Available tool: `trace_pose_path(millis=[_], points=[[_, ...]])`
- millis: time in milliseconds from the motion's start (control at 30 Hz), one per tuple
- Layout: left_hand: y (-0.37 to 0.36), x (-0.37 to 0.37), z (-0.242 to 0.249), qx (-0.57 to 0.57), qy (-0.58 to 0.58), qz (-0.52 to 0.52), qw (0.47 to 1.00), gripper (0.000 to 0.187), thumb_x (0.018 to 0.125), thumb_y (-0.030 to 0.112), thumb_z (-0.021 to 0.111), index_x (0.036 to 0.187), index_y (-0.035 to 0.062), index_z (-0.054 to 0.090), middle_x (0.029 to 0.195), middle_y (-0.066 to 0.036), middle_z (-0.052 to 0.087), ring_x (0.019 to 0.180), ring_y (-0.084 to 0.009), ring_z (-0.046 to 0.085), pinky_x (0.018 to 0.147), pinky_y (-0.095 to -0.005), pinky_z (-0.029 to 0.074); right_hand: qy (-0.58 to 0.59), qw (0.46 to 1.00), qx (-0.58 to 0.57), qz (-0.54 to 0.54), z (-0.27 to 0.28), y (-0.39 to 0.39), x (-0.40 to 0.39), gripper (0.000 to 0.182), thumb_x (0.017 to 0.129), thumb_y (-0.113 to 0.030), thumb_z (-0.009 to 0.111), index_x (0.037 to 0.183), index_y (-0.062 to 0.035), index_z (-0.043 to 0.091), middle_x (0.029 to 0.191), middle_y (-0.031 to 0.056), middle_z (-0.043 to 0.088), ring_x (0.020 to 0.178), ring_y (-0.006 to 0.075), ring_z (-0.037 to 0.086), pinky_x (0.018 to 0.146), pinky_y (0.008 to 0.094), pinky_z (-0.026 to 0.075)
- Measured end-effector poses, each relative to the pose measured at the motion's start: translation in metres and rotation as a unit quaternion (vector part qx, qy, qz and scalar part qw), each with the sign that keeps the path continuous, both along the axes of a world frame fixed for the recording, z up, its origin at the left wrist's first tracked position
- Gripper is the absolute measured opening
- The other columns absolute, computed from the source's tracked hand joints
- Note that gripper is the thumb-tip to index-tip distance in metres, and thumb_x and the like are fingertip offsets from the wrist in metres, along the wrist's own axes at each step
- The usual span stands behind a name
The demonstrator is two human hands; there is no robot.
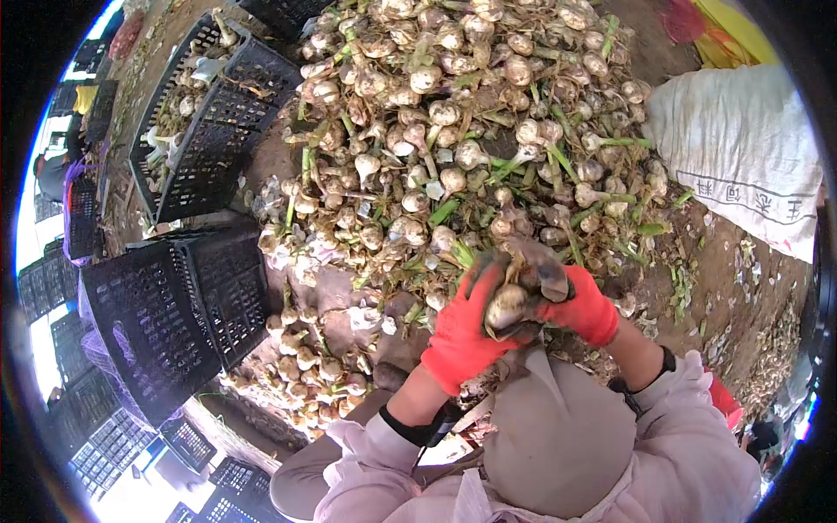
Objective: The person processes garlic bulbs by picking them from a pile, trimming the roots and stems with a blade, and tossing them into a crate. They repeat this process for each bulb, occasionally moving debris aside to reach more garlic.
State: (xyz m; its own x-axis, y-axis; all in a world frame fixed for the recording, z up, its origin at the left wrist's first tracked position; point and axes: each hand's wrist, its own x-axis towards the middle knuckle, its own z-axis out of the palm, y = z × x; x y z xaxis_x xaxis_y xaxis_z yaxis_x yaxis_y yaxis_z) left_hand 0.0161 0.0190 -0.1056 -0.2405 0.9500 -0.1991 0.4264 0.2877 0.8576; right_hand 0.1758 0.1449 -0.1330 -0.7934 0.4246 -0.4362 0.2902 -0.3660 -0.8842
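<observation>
Both my hands wear red gloves with dark, dirty palms and meet at the near edge of a big heap of garlic (445,113). Fingers of my left hand (471,322) wrap round a pale garlic bulb (506,307) from the left. My right hand (575,305) closes in on the same bulb from the right, its fingers bent; whether it grips the bulb or something else is hidden. Green stems and dry leaves stick up just beyond my fingers.
A smaller pile of bulbs (305,370) lies at lower left. Black plastic crates (157,318) stand along the left, one upper crate (218,131) holding some garlic. A white woven sack (741,148) lies at upper right. Soil and scraps cover the ground at right.
</observation>
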Motion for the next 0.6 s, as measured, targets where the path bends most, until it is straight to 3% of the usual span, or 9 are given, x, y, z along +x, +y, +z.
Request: trace_pose_path(millis=[33,100,167,200,267,367,600], points=[[-0.005,0.000,-0.007,0.007,0.008,-0.036,0.999,0.086,0.055,0.025,0.078,0.129,0.0090,0.038,0.129,-0.019,0.039,0.105,-0.0376,0.051,0.083,-0.0402,0.046,0.010,0.998,0.036,0.042,0.011,0.007,-0.001,0.039,0.065,-0.002,0.070,0.102,-0.0027,0.059,0.081,-0.0002,0.061,0.074,0.0070,0.052,0.065,0.0263,0.046],[-0.009,0.000,-0.014,0.024,0.021,-0.108,0.994,0.081,0.053,0.017,0.079,0.125,0.0074,0.043,0.124,-0.020,0.043,0.105,-0.0388,0.050,0.084,-0.0424,0.046,-0.059,0.973,0.150,0.165,0.030,0.038,-0.008,0.030,0.066,-0.010,0.067,0.094,-0.0043,0.060,0.079,0.0068,0.064,0.070,0.0155,0.060,0.065,0.0297,0.047],[-0.004,0.002,-0.006,0.021,0.106,-0.200,0.974,0.070,0.056,0.015,0.071,0.121,0.0083,0.046,0.119,-0.019,0.046,0.088,-0.0376,0.056,0.071,-0.0408,0.049,-0.169,0.923,0.238,0.250,0.050,0.056,-0.019,0.027,0.067,-0.018,0.067,0.090,-0.0047,0.062,0.075,0.0102,0.063,0.069,0.0193,0.061,0.065,0.0302,0.048],[-0.003,0.003,-0.004,0.018,0.125,-0.232,0.965,0.067,0.056,0.015,0.069,0.120,0.0088,0.047,0.118,-0.018,0.047,0.083,-0.0367,0.057,0.067,-0.0404,0.050,-0.171,0.918,0.238,0.265,0.047,0.059,-0.022,0.026,0.066,-0.021,0.065,0.088,-0.0065,0.061,0.074,0.0147,0.061,0.071,0.0294,0.060,0.065,0.0340,0.048],[-0.007,0.007,-0.013,0.068,0.190,-0.278,0.939,0.058,0.061,0.017,0.063,0.117,0.0107,0.050,0.116,-0.015,0.050,0.072,-0.0322,0.059,0.059,-0.0391,0.050,-0.162,0.890,0.312,0.291,0.038,0.058,-0.024,0.026,0.067,-0.020,0.063,0.088,-0.0069,0.061,0.076,0.0153,0.061,0.076,0.0320,0.060,0.067,0.0364,0.048],[-0.004,0.008,-0.004,0.076,0.189,-0.271,0.941,0.055,0.063,0.019,0.061,0.116,0.0115,0.052,0.115,-0.015,0.051,0.071,-0.0300,0.059,0.056,-0.0377,0.049,-0.171,0.863,0.343,0.331,0.035,0.055,-0.030,0.026,0.066,-0.020,0.061,0.089,-0.0075,0.062,0.080,0.0162,0.062,0.080,0.0334,0.060,0.069,0.0390,0.047],[-0.004,0.007,-0.006,0.113,0.214,-0.292,0.925,0.054,0.061,0.022,0.062,0.113,0.0133,0.053,0.113,-0.013,0.052,0.083,-0.0320,0.058,0.066,-0.0378,0.049,-0.155,0.873,0.326,0.329,0.028,0.049,-0.027,0.030,0.065,-0.020,0.062,0.093,-0.0074,0.061,0.085,0.0167,0.062,0.082,0.0341,0.059,0.073,0.0388,0.048]])
